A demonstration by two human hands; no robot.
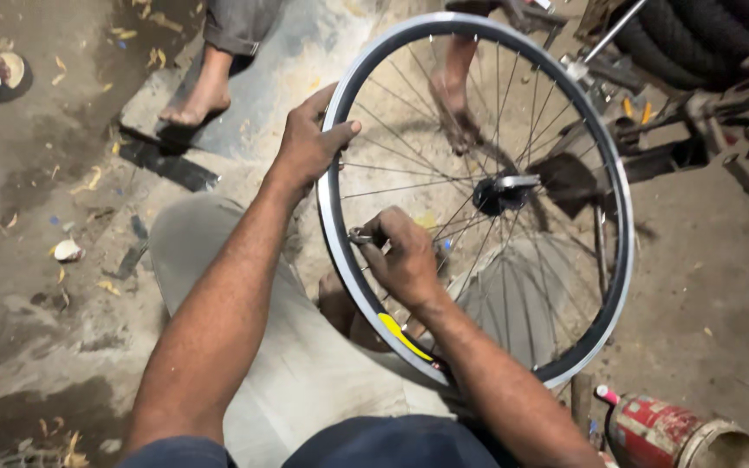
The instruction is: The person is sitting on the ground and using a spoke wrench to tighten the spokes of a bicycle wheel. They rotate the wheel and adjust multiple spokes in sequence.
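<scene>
— Where was the wheel (pixel 604 165) when you looked?

— It stood upright on its rim over the person's lap, on the dirt floor (pixel 713 277). The left hand (pixel 309 143) was wrapped over the rim at its upper left, fingers curled around it.

— And the other hand?

— The right hand (pixel 405 256) sat inside the rim at the lower left, fingers pinched narrow on a small metal tool (pixel 360 236). The tool pointed outward at the rim, along the line of a spoke, so the right hand was the nearer one to the work.

— How did the wheel look?

— Silver rim with a dark inner band, thin spokes, no tyre, a yellow patch near the bottom and a dark hub (pixel 500 192) in the middle. A red can (pixel 665 431) lay beside it at the lower right.
</scene>
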